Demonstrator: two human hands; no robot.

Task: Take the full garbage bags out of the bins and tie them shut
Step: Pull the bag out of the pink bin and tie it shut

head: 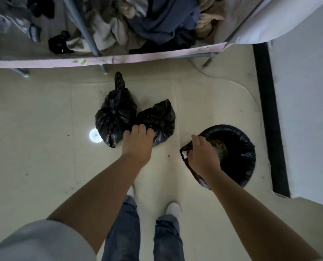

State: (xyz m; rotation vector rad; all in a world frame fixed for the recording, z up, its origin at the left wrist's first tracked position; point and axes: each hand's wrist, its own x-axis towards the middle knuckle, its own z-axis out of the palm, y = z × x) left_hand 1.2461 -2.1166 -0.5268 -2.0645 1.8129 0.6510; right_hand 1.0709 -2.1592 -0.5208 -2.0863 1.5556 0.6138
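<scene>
The bin is all but hidden by its black liner — contents dark, hard to read; the right hand pinches the liner's near rim. The left hand, fingers curled, grips the tied bag beside another tied bag on the floor; beyond — a bed heaped with clothes.

Two tied garbage bags near the middle of the floor are thin black plastic, crinkled and faintly glossy. The liner in the bin toward the floor's right edge is the same shiny, wrinkled black film. The floor looks smooth and matt, pale, with a slight sheen. A grey frame leg at the far edge looks like smooth metal. The piled clothes there are soft matt cloth. The trousers are denim-like cloth.
</scene>
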